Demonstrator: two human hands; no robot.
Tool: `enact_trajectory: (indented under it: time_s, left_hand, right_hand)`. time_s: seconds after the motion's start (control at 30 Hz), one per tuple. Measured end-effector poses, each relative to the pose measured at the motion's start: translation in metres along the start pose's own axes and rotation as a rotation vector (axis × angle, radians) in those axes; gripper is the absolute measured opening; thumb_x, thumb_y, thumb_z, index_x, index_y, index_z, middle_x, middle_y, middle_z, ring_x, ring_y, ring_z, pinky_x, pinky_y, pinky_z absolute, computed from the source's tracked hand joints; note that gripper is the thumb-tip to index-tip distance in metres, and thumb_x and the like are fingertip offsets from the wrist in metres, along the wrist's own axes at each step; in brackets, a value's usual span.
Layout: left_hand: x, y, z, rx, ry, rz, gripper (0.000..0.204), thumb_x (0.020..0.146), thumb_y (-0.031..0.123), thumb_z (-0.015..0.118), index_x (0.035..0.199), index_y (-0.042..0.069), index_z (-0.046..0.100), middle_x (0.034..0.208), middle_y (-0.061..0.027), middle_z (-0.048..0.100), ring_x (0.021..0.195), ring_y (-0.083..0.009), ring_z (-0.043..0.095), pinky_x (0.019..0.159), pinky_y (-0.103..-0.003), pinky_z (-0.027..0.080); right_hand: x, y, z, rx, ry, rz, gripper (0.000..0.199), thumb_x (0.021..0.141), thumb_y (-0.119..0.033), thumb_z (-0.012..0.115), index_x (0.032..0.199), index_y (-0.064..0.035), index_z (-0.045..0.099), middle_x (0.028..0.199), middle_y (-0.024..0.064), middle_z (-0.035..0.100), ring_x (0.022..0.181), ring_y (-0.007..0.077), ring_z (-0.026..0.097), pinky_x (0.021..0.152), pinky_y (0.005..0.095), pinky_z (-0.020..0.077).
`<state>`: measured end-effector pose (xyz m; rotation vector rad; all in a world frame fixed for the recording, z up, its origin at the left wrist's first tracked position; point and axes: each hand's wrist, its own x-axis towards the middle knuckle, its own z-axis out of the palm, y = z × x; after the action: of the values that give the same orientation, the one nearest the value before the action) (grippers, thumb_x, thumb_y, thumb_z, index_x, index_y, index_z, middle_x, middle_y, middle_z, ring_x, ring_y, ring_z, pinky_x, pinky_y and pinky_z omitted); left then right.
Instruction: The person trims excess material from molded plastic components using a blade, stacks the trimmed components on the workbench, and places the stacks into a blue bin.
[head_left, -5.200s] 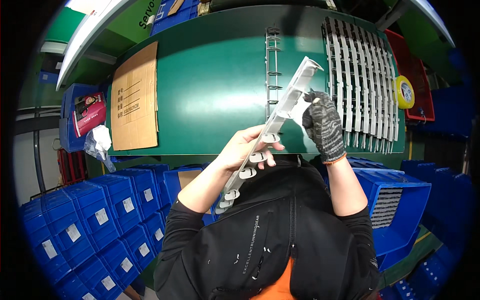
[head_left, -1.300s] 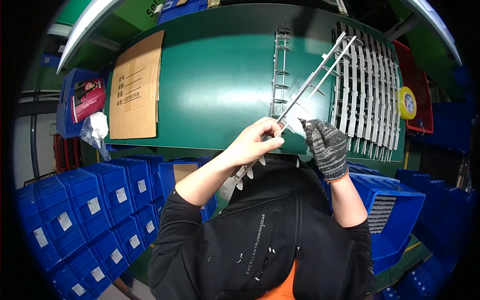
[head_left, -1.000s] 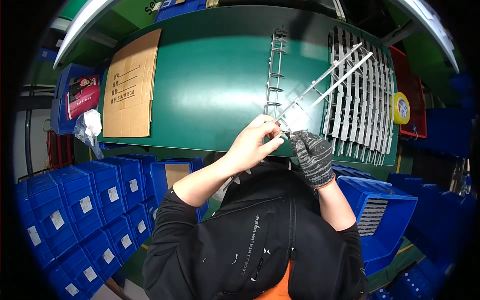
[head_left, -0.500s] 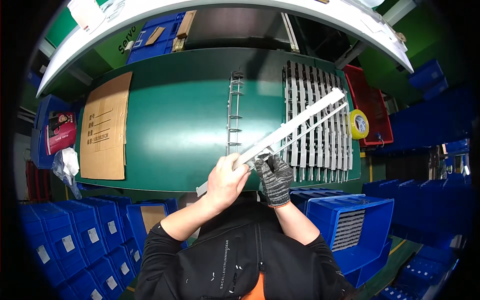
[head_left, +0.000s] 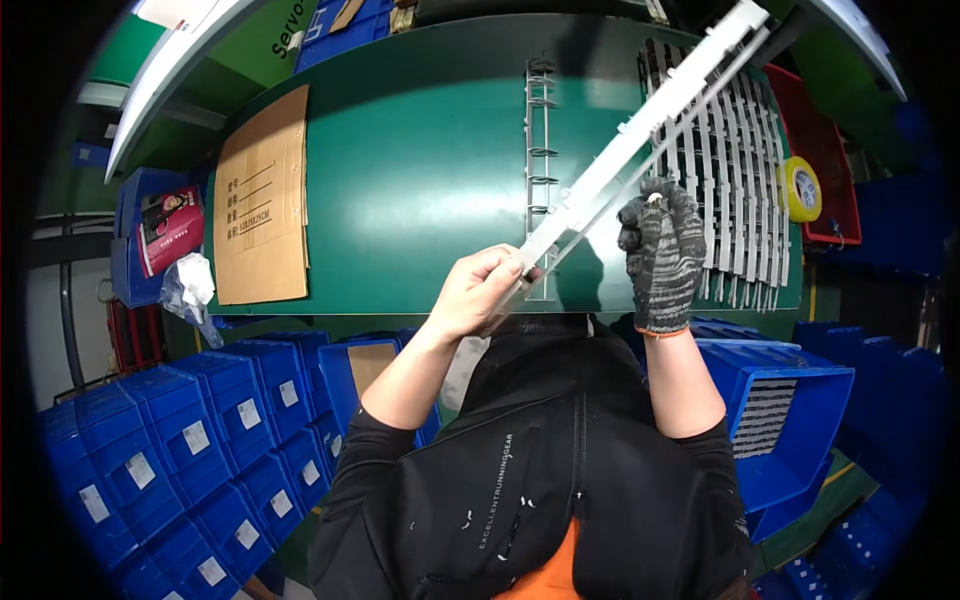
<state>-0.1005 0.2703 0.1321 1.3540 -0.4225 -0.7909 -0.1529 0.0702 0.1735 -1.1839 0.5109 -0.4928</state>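
Observation:
My bare left hand (head_left: 475, 290) is closed around the near end of a long white rail-like strip (head_left: 622, 145) with small clips along its edge. A thinner grey rod runs beside it, and both slant up to the far right over the table. My right hand (head_left: 665, 260), in a grey-black knitted glove, is raised to the right of the strip, apart from it. Its fingers are curled, with a small pale spot at the tips that I cannot make out. Behind the strip, a narrow grey frame with cross loops (head_left: 543, 152) lies on the table.
Several similar grey strips lie side by side (head_left: 735, 200) at the table's right. Beside them are a roll of yellow tape (head_left: 803, 190) and a red bin (head_left: 815, 130). A cardboard sheet (head_left: 262, 200) covers the left of the green table (head_left: 420, 180). Blue crates (head_left: 165, 440) stand below.
My right hand has come away from the strip and moved right. My left hand still holds the strip, which now tilts more steeply. The whole view has shifted.

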Motion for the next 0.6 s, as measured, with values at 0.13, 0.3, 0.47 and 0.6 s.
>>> enact_trajectory:
  time_s: [0.13, 0.3, 0.47, 0.6]
  left_hand:
    - [0.003, -0.002, 0.009, -0.045, 0.137, 0.088, 0.029, 0.090, 0.025, 0.047, 0.083, -0.001, 0.057, 0.084, -0.0048, 0.054, 0.076, -0.0104, 0.049, 0.071, -0.023, 0.039]
    - [0.003, -0.005, 0.013, -0.180, 0.167, 0.077, 0.025, 0.090, 0.021, 0.048, 0.083, 0.000, 0.057, 0.082, -0.0030, 0.054, 0.078, -0.0106, 0.049, 0.074, -0.024, 0.038]
    - [0.008, -0.002, 0.022, -0.202, 0.194, 0.090, 0.025, 0.090, 0.022, 0.048, 0.084, 0.000, 0.056, 0.082, -0.0032, 0.054, 0.078, -0.0100, 0.048, 0.074, -0.024, 0.038]
    - [0.011, -0.004, 0.025, -0.140, 0.245, 0.110, 0.025, 0.089, 0.021, 0.050, 0.079, -0.001, 0.056, 0.081, -0.0034, 0.055, 0.078, -0.0110, 0.049, 0.072, -0.025, 0.039]
  right_hand:
    - [-0.023, 0.019, -0.005, -0.784, -0.484, -0.482, 0.013, 0.082, -0.011, 0.050, 0.088, -0.0020, 0.058, 0.072, 0.0097, 0.056, 0.060, 0.0202, 0.053, 0.053, 0.0302, 0.0423]
    - [-0.033, 0.022, 0.006, -0.979, -0.533, -0.467, 0.016, 0.082, -0.014, 0.049, 0.086, -0.0016, 0.057, 0.076, 0.0151, 0.057, 0.070, 0.0313, 0.056, 0.061, 0.0397, 0.0446]
    - [-0.036, 0.026, 0.006, -0.929, -0.458, -0.439, 0.015, 0.083, -0.015, 0.048, 0.084, -0.0022, 0.057, 0.075, 0.0150, 0.057, 0.071, 0.0318, 0.056, 0.061, 0.0398, 0.0443]
    - [-0.034, 0.031, -0.001, -0.789, -0.529, -0.398, 0.015, 0.082, -0.014, 0.048, 0.085, -0.0024, 0.057, 0.074, 0.0135, 0.057, 0.069, 0.0314, 0.056, 0.061, 0.0395, 0.0443]
